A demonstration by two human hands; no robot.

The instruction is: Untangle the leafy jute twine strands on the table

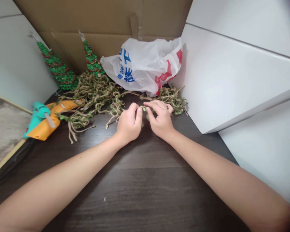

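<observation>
Both of my hands meet above the middle of the dark tabletop point(145, 180). My left hand point(130, 122) is closed, thumb against fingers, at one side of a small green-leaved piece of twine garland point(144, 109). From the other side my right hand point(159, 118) pinches the same twine. Most of the held stretch is hidden by the fingers. A tangled heap of leafy twine garland point(94, 90) lies beyond my left hand, with loose ends reaching forward. More of the leafy twine point(175, 100) lies just behind my right hand.
A white plastic bag point(145, 64) with blue and red print sits at the back against cardboard point(99, 16). Two green tinsel trees point(59, 71) stand back left. A teal and orange glue gun point(43, 119) lies at left. A white box point(222, 77) borders the right.
</observation>
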